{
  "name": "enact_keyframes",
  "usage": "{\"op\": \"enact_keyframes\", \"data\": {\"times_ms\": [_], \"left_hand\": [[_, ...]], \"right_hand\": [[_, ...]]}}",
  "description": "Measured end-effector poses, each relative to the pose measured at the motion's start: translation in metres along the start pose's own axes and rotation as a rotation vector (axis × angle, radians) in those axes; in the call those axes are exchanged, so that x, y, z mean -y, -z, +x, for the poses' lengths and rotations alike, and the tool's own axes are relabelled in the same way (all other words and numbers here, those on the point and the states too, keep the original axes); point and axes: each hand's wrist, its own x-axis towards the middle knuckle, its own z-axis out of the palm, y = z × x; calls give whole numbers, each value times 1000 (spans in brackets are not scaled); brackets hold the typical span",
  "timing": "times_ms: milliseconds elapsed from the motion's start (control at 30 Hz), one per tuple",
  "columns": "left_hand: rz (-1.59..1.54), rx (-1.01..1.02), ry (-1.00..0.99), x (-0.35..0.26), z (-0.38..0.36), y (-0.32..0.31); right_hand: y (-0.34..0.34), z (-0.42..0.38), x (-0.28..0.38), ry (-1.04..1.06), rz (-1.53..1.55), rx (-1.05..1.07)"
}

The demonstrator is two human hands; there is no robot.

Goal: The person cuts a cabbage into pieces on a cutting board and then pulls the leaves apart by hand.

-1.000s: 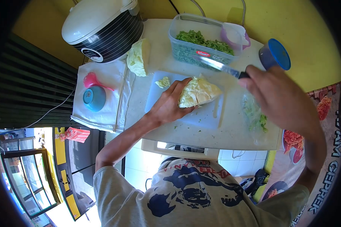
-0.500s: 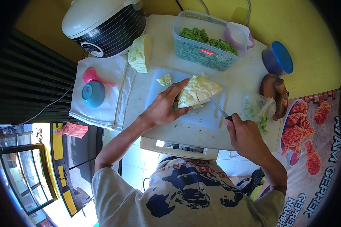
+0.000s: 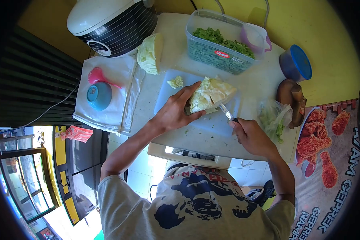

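On a white cutting board (image 3: 170,96) lies a piece of cabbage (image 3: 210,94) with cut marks in its pale leaves. My left hand (image 3: 175,110) grips its left side, thumb at the near edge and fingers over the far side. A knife (image 3: 227,112) is in my right hand (image 3: 253,136), fingers wrapped round its dark handle. Its blade points up and left, the tip at the cabbage's lower right edge. A small torn cabbage leaf (image 3: 175,82) rests on the board beyond my left hand.
Behind the board stands a clear tub (image 3: 224,56) of chopped greens. Another cabbage piece (image 3: 150,54) sits near the rice cooker (image 3: 112,30). A plastic bag of leaves (image 3: 274,118), a mortar (image 3: 288,96) and a blue-lidded container (image 3: 296,63) are at right; a blue bowl (image 3: 99,96) and pink ladle (image 3: 98,76) at left.
My right hand has shifted slightly left and the knife has turned, so its blade now catches the light. My left hand keeps its hold on the cabbage. The view has shifted slightly.
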Motion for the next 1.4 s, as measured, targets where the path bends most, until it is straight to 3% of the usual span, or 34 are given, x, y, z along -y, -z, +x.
{"op": "enact_keyframes", "data": {"times_ms": [67, 167, 267, 567, 667, 767, 867, 967, 1400], "left_hand": [[7, -13, -11, -1, -1, -3], [32, -47, -31, -3, -3, -5], [20, -48, -20, 0, -4, -7], [9, -40, -39, 0, -3, -3], [-4, -33, -25, -1, -2, -3], [0, -37, -9, 0, -2, -4], [-26, -45, 43, -4, -4, -4], [-79, -55, 71, -4, -2, -1], [-118, 23, 202, -6, 4, 5]], "right_hand": [[-5, 1, -8, 26, 37, -24], [-27, -6, -8, 19, -186, -236], [-34, -3, -6, 5, -56, -243], [-4, -3, -11, -385, 869, 214], [-1, -2, -11, -396, 958, 253], [0, 0, -16, -334, 737, 200], [-22, -10, -22, 261, -234, -351], [-9, -34, 8, 112, -470, -365], [-48, -28, -10, 179, -487, -441]]}}
